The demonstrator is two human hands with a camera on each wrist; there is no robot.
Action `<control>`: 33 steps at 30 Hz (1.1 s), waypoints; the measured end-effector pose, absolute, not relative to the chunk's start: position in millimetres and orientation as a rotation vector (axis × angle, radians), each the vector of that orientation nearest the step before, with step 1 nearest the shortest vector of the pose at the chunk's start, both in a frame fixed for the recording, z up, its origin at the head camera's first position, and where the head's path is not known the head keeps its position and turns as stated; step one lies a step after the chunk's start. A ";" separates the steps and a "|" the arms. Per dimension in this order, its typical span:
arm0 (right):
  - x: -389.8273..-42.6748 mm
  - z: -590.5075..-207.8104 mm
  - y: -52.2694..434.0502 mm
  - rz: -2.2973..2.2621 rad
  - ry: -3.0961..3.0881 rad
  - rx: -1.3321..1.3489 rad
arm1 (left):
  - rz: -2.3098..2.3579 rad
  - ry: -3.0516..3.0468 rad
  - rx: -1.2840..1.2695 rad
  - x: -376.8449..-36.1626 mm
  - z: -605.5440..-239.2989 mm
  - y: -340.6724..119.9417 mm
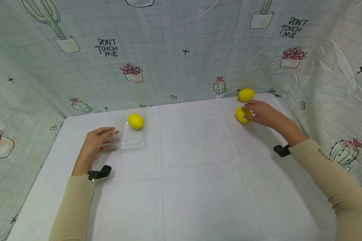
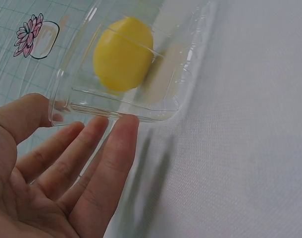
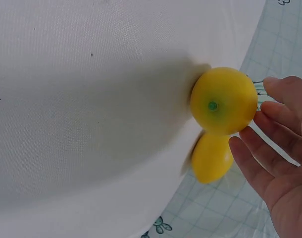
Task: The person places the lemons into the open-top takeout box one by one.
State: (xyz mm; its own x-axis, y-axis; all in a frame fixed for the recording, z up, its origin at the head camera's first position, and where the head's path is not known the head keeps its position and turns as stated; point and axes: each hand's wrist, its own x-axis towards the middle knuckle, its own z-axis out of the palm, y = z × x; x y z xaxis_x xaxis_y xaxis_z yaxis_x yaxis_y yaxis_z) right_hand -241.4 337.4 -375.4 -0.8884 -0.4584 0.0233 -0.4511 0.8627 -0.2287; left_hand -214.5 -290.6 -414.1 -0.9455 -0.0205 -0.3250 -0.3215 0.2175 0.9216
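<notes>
Currently, the left hand (image 1: 98,143) is pinching the near-left side of a clear tray (image 1: 132,146), its thumb and fingers bearing on the plastic wall. The tray is sitting close to the far edge of the white desk (image 1: 193,197), toward the far left corner, and one lemon (image 1: 135,121) is lying inside it, at its far right part. Over by the far right corner, the right hand (image 1: 263,113) is reaching round the near lemon (image 1: 242,115) with thumb and fingers spread loosely, not closing on it; whether the fingertips are touching it, I cannot tell. Behind that fruit, the rear lemon (image 1: 246,94) is resting at the far edge. Both arms are wearing beige sleeves (image 1: 73,207) and black wrist straps (image 1: 100,172). Beyond the desk, a cactus-printed cloth (image 1: 175,67) is hanging, carrying the words "DON'T TOUCH ME".
</notes>
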 end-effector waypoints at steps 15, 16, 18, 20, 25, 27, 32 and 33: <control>-249.9 -375.9 336.9 -0.419 2.902 -0.493 | 1.840 2.205 -0.331 -209.4 -407.8 -286.7; -250.4 -376.3 336.8 -0.422 2.895 -0.487 | 1.842 2.205 -0.330 -211.0 -411.3 -288.6; -251.5 -376.7 335.2 -0.418 2.880 -0.470 | 1.859 2.191 -0.331 -212.7 -415.3 -290.4; -252.5 -375.8 333.5 -0.407 2.864 -0.454 | 1.871 2.180 -0.330 -213.2 -416.4 -291.0; -254.6 -371.3 332.4 -0.351 2.845 -0.500 | 1.869 2.189 -0.322 -212.7 -416.7 -290.7; -254.4 -369.8 333.4 -0.313 2.820 -0.525 | 1.853 2.201 -0.326 -212.8 -417.2 -290.7; -252.2 -371.2 334.7 -0.281 2.757 -0.531 | 1.805 2.236 -0.335 -213.6 -419.8 -291.8; -251.2 -372.2 334.3 -0.295 2.747 -0.520 | 1.803 2.240 -0.335 -213.6 -420.2 -292.0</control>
State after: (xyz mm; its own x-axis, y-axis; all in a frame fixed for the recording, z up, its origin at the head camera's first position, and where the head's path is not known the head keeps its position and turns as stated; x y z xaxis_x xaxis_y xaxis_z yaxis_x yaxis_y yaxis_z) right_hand -251.2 334.3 -372.2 -0.8793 -0.3855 -0.2797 -0.3174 0.9121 -0.2594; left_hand -213.6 -292.0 -420.2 -0.9434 -0.0240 -0.3309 -0.3284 0.2096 0.9210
